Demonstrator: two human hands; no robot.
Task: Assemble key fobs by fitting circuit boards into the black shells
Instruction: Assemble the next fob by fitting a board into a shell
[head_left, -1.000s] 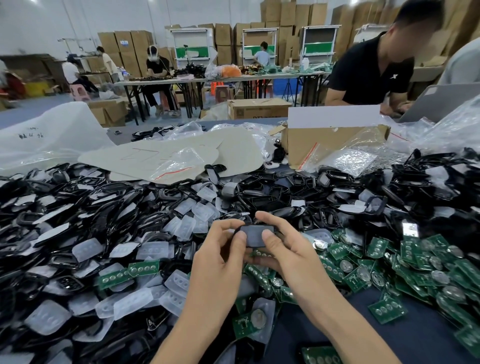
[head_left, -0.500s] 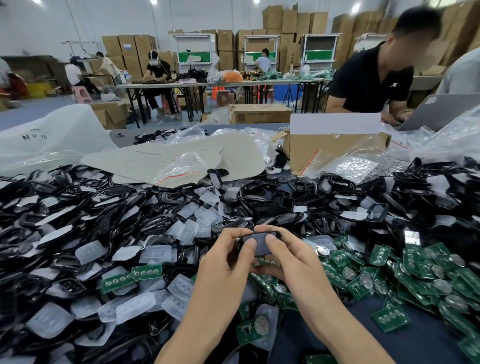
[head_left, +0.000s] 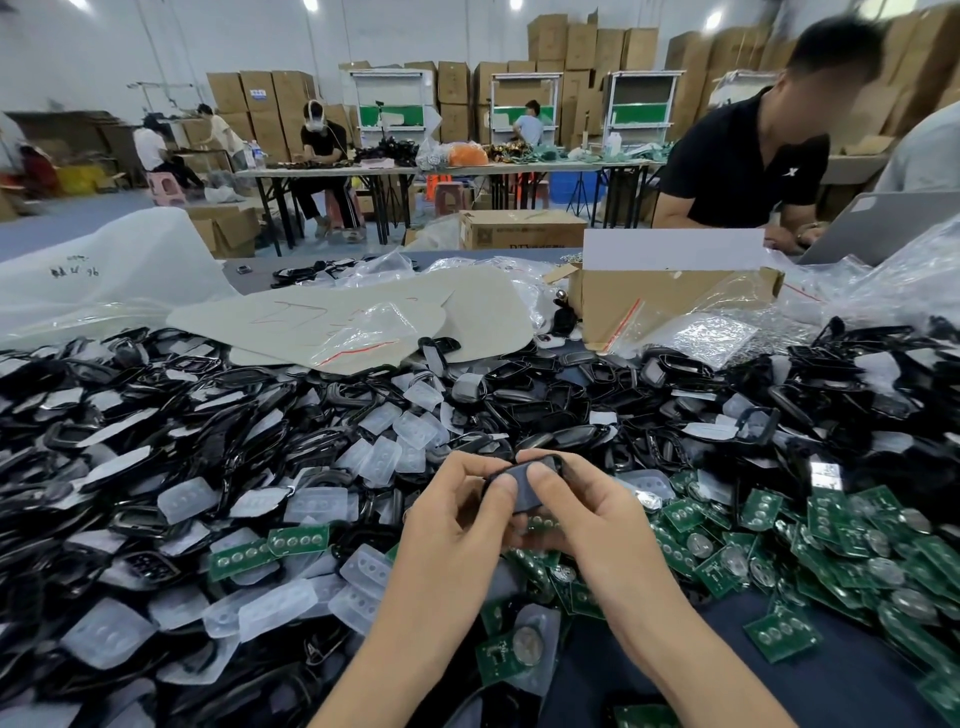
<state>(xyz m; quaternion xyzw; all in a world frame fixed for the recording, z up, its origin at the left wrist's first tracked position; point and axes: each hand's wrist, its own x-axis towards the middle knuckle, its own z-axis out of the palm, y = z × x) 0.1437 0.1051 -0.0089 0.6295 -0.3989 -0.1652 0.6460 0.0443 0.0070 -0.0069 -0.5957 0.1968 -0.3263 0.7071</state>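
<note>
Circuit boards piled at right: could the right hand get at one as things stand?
Probably yes: the circuit boards lie uncovered beside the right hand, but it pinches the black shell now.

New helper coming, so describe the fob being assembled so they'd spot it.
Find the table heaped with black shells and green circuit boards. At its near side the left hand and right hand meet; the shell they pinch is the only one off the heap.

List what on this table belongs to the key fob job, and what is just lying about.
Job: black shell pinched between left hand and right hand; pile of black shells; green circuit boards.
Lying about: cardboard box; plastic bags; beige card sheet; laptop.
</note>
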